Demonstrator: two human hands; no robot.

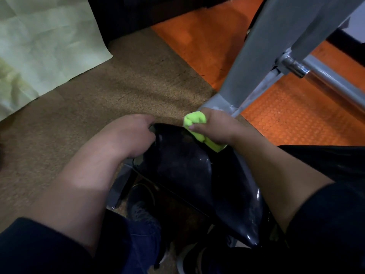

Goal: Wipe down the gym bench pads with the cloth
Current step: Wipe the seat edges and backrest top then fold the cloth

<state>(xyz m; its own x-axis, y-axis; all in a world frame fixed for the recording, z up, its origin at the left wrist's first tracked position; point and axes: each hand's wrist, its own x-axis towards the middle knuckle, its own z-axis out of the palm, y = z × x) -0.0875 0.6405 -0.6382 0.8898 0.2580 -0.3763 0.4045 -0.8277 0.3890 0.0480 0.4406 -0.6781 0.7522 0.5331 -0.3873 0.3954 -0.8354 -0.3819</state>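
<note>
sleeves (45, 248): dark navy, pushed up above both bare forearms, lower left and lower right of frame | trousers (144, 240): dark blue denim, bottom centre | shoes (141, 204): dark, laced, pale sole edge at bottom centre

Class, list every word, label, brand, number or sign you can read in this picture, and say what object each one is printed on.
None: no readable text appears anywhere in this view.
Glossy black padded bench seat: no label or brand visible.
Bright lime-green cloth, held in the right hand: plain, no tag showing.
Grey painted metal frame post: no sticker or number.
Pale green creased sheet: blank.
Dark shoe under the bench: too dim to tell.
</note>
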